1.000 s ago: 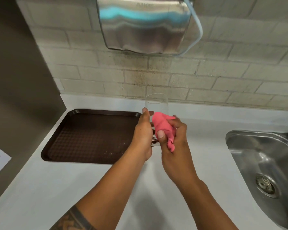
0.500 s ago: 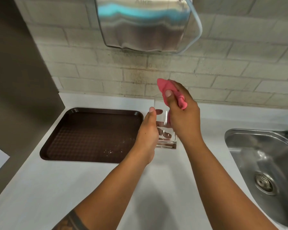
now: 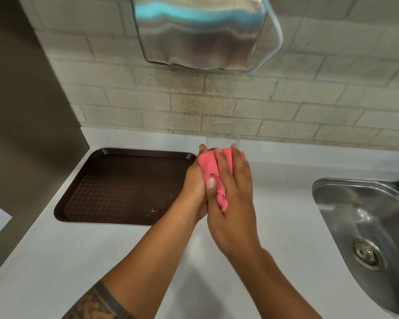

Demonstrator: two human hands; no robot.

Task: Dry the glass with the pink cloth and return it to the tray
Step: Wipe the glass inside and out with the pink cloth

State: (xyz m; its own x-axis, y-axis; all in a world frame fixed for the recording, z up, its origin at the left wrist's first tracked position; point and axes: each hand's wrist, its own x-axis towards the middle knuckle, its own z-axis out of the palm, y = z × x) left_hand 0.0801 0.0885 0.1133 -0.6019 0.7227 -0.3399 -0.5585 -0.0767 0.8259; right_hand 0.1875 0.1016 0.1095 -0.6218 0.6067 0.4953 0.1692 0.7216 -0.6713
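So the glass [image 3: 222, 134] is upright and up off the white counter [image 3: 286, 203], between the brown tray [image 3: 124, 187] and the steel sink [image 3: 364, 226], right below the metal hand dryer [image 3: 198, 31] on the brick wall. Left hand [image 3: 194, 187] has its fingers closed around the lower part of the glass from the left. Right hand [image 3: 233, 203] has the pink cloth [image 3: 213, 171] pinched under the thumb and pressed flat against the near side of the glass, fingers wrapped over it. Only the clear rim pokes out above both hands. A bit of cloth dangles down by the thumb. Tray has some pale crumbs or droplets near its front right corner, can't tell which.
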